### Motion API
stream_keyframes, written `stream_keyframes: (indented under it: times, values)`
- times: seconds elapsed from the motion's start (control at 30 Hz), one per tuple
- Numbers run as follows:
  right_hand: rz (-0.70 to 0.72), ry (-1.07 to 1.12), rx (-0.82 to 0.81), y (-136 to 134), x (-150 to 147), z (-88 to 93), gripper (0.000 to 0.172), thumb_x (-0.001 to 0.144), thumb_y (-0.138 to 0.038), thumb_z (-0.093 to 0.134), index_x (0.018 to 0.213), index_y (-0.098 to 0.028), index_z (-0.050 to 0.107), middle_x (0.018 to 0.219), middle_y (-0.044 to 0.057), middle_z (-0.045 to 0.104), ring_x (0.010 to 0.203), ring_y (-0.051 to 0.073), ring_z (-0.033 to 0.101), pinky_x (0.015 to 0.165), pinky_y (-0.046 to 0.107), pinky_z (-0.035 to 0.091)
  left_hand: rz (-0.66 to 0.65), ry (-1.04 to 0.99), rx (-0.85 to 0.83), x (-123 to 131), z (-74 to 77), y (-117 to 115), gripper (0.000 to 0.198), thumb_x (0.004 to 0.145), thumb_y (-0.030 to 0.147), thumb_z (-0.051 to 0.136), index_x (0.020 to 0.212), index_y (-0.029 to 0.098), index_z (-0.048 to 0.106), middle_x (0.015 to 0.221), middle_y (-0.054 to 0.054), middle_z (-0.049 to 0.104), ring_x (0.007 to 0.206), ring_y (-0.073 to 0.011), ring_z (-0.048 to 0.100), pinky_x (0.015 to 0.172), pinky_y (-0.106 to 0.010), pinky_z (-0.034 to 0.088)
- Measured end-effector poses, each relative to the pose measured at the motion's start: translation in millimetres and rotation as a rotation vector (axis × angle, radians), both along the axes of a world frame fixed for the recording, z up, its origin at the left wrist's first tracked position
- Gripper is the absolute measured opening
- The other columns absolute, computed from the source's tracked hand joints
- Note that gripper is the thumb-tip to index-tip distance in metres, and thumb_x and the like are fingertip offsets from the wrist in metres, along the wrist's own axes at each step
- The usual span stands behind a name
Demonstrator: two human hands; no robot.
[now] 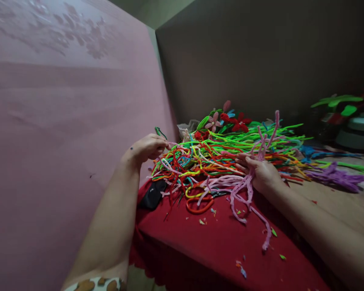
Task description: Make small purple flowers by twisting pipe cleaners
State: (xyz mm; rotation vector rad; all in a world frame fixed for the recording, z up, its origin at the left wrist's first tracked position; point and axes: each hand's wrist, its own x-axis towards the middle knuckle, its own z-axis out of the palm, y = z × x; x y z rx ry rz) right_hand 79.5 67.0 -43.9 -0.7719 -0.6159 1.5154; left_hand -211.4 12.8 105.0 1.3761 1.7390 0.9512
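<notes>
My right hand (264, 176) is closed round a loose bunch of pink pipe cleaners (245, 194). Some of their ends stick up above the thumb, and others droop over the red cloth. On the left, my left hand (148, 147) pinches what looks like one pink pipe cleaner at the edge of a tangled, many-coloured pile of pipe cleaners (206, 155). Scissors (199, 205) with orange and yellow handles lie between my hands, their blades partly under pink strands. The fingertips of the left hand are partly hidden.
Finished pipe-cleaner flowers (239, 122), red and pink, stand behind the pile. A black item (153, 195) lies at the left edge of the red tablecloth (182, 234), which carries small scraps. Purple pipe cleaners (336, 177) lie at right. A pink wall panel (63, 141) rises close on the left.
</notes>
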Motion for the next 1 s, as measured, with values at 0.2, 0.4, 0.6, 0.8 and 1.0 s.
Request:
stream_keyframes:
  times: [0.2, 0.4, 0.6, 0.8, 1.0]
  values:
    - [0.001, 0.038, 0.009, -1.9, 0.5, 1.6, 0.018, 0.073, -0.001, 0.05, 0.069, -0.013, 0.063, 0.073, 0.007, 0.067, 0.07, 0.016, 0.065, 0.072, 0.032, 0.055, 0.268, 0.164, 0.473, 6.5, -1.1, -6.2, 0.01, 0.07, 0.021, 0.052, 0.064, 0.014, 0.058, 0.035, 0.005, 0.036, 0.028, -0.0049, 0.027, 0.033, -0.018, 0.018]
    - [0.032, 0.101, -0.006, -10.8, 6.4, 18.7, 0.019, 0.077, -0.004, 0.043, 0.076, -0.013, 0.059, 0.07, 0.007, 0.066, 0.058, 0.016, 0.064, 0.052, 0.029, 0.054, 0.265, 0.256, 0.349, 20.9, 10.5, -20.0, 0.014, 0.07, 0.019, 0.052, 0.057, 0.014, 0.055, 0.032, 0.004, 0.035, 0.026, -0.0049, 0.027, 0.032, -0.018, 0.016]
    - [0.159, 0.063, -0.033, -19.5, 13.7, 35.6, 0.019, 0.08, -0.006, 0.038, 0.082, -0.011, 0.057, 0.059, 0.007, 0.063, 0.038, 0.009, 0.05, 0.026, 0.014, 0.028, -0.04, -0.045, 0.204, 33.0, 19.8, -39.4, 0.015, 0.072, 0.023, 0.056, 0.064, 0.012, 0.062, 0.032, 0.004, 0.031, 0.025, -0.0028, 0.02, 0.03, -0.017, 0.011]
    - [0.207, 0.015, -0.122, -35.4, 26.7, 50.3, 0.02, 0.081, -0.003, 0.037, 0.079, -0.009, 0.056, 0.053, 0.006, 0.057, 0.035, 0.007, 0.044, 0.023, 0.012, 0.021, -0.332, -0.294, 0.021, 76.4, -16.5, -36.4, 0.017, 0.073, 0.028, 0.059, 0.075, 0.012, 0.066, 0.039, 0.002, 0.042, 0.027, -0.0025, 0.025, 0.029, -0.017, 0.014]
    - [0.198, 0.06, -0.073, -48.6, 48.7, 52.9, 0.018, 0.082, -0.002, 0.04, 0.084, -0.007, 0.057, 0.057, 0.007, 0.058, 0.041, 0.008, 0.051, 0.03, 0.013, 0.036, -0.465, -0.256, -0.132, 101.1, -53.3, -25.4, 0.031, 0.077, 0.035, 0.056, 0.095, 0.012, 0.062, 0.042, 0.003, 0.047, 0.032, -0.0047, 0.036, 0.034, -0.016, 0.023]
